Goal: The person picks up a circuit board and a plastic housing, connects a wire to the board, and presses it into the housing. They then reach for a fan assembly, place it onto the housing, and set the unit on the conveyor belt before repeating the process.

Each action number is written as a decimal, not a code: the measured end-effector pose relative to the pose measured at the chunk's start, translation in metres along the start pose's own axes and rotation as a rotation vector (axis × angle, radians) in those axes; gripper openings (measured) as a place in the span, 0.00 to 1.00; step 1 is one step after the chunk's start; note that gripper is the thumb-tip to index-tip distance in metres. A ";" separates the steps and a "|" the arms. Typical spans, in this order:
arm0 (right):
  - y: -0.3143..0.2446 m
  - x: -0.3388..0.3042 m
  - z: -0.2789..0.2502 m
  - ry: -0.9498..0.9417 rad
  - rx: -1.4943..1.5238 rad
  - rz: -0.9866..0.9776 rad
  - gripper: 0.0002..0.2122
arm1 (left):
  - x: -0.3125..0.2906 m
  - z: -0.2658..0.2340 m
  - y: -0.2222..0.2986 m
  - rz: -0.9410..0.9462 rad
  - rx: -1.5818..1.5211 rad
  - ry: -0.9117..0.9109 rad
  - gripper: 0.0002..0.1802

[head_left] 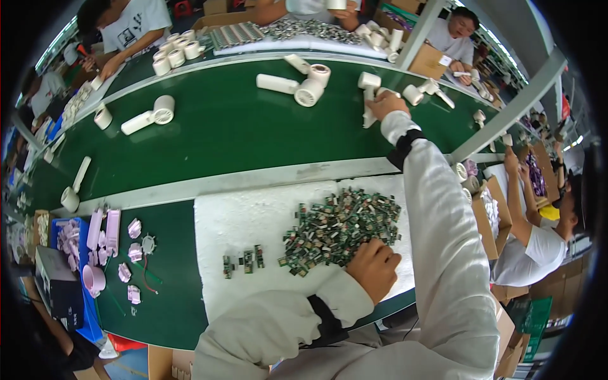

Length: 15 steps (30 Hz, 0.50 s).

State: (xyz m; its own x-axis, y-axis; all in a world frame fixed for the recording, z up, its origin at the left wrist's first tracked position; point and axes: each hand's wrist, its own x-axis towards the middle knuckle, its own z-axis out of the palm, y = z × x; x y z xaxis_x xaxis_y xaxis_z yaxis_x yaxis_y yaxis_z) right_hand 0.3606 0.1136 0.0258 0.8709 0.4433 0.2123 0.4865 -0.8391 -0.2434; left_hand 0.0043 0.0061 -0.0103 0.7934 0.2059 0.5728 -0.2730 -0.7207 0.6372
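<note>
My right hand (pixel 387 105) reaches far out over the green belt, its fingers closed on a white plastic housing (pixel 368 115) with a round head and a handle, like a hand-held fan body. Its far side is partly covered by my fingers. My left hand (pixel 375 271) rests at the near right edge of a heap of small green circuit boards (pixel 339 225). Its fingers are curled down; whatever is under them is hidden. The heap lies on a white foam sheet (pixel 247 215). A few single circuit boards (pixel 247 261) stand apart, left of the heap.
More white housings (pixel 309 92) lie spread along the green belt (pixel 221 120). Pink plastic parts (pixel 135 252) and a blue bin (pixel 88 297) are at the left. A grey metal post (pixel 510 104) rises at the right. Several co-workers sit around the belt.
</note>
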 end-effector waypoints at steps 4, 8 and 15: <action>0.007 -0.001 -0.016 -0.117 -0.068 0.021 0.22 | 0.003 0.006 -0.001 0.022 -0.036 0.080 0.13; 0.012 0.000 -0.041 -0.257 -0.145 -0.015 0.24 | 0.014 -0.001 -0.006 0.064 -0.084 0.129 0.12; 0.049 -0.037 -0.068 -0.384 -0.205 -0.192 0.26 | 0.015 0.002 0.002 0.030 -0.218 0.140 0.10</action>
State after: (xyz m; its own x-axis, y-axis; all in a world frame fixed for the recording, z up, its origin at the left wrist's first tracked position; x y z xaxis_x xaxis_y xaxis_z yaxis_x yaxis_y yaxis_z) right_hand 0.3475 0.0344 0.0701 0.7483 0.6486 -0.1391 0.6509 -0.7584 -0.0344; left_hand 0.0170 0.0060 -0.0015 0.7044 0.2871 0.6492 -0.4181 -0.5713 0.7063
